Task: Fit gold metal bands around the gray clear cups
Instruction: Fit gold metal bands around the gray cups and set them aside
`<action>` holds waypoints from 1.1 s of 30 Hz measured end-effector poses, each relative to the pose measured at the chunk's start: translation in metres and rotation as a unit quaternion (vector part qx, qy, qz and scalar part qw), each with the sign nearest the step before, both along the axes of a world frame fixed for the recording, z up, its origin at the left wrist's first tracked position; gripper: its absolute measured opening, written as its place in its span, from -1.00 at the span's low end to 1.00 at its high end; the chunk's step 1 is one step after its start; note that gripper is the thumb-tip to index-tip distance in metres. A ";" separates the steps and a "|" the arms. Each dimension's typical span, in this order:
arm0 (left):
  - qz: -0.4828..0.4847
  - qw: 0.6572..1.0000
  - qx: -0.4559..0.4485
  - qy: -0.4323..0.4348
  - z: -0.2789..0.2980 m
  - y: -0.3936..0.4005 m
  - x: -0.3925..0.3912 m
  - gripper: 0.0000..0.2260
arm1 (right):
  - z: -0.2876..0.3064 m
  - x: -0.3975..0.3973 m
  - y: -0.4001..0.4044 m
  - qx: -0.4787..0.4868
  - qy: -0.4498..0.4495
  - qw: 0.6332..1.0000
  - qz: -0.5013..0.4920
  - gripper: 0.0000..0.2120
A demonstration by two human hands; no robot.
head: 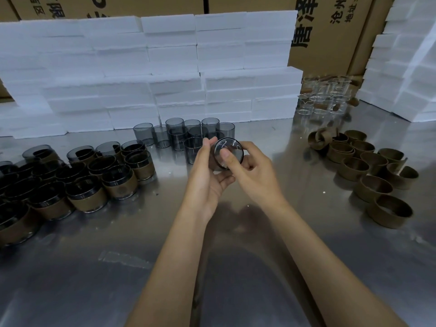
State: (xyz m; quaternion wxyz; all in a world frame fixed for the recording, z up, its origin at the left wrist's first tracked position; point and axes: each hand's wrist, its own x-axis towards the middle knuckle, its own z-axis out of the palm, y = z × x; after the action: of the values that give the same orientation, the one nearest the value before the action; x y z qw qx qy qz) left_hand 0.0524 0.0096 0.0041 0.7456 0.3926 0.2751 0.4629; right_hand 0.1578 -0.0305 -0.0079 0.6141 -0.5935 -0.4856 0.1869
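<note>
Tabletop (236, 267), nearest: above it my left hand (207, 175) and right hand (250, 171) grasp the cup (227, 152), probably rigid, slippery, brittle; hold its sidewall.

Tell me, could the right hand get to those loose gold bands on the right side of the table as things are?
Probably yes, once free. The gold bands lie in the open on its side with bare table between, but the right hand and left hand hold a gray cup.

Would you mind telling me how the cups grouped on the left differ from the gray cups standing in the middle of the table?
The left cups each wear a gold band; the middle cups are bare. The left cups form a larger, denser group; the middle cups are fewer. Both groups are gray, see-through and upright on the metal table.
</note>
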 end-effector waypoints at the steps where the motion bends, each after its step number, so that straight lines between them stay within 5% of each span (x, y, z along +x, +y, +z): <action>1: -0.010 1.000 0.000 -0.001 0.000 -0.001 0.000 -0.54 | 0.000 0.000 0.000 0.008 -0.004 1.000 -0.012 -0.55; 5: -0.043 0.999 0.011 -0.018 -0.001 -0.001 0.001 -0.46 | 0.004 0.002 -0.001 0.021 0.007 1.000 -0.020 -0.70; 11: -0.025 0.999 0.005 -0.033 -0.006 -0.005 0.007 -0.43 | 0.000 0.009 0.003 -0.006 0.036 0.998 -0.056 -0.62; 18: -0.049 0.998 -0.026 -0.029 -0.018 -0.003 0.014 -0.71 | -0.007 0.018 0.008 -0.082 0.102 0.987 -0.091 -0.56; 22: -0.037 0.996 -0.072 -0.044 -0.022 -0.001 0.019 -0.69 | 0.003 0.055 -0.002 -0.097 0.007 0.970 -0.221 -0.79; 27: -0.050 0.992 -0.083 -0.076 -0.022 0.005 0.020 -0.53 | 0.025 0.142 -0.003 -0.202 -0.137 0.901 -0.357 -0.63; 33: -0.070 0.992 -0.079 -0.071 -0.025 0.010 0.024 -0.52 | 0.015 0.207 0.006 -0.363 -0.212 0.845 -0.331 -0.30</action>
State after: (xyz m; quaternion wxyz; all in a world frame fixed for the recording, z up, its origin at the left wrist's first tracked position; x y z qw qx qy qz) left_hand 0.0763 0.0201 -0.0204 0.8223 0.3172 0.2290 0.4132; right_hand 0.3650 -0.0250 0.0074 0.2620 -0.9247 -0.2762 0.0049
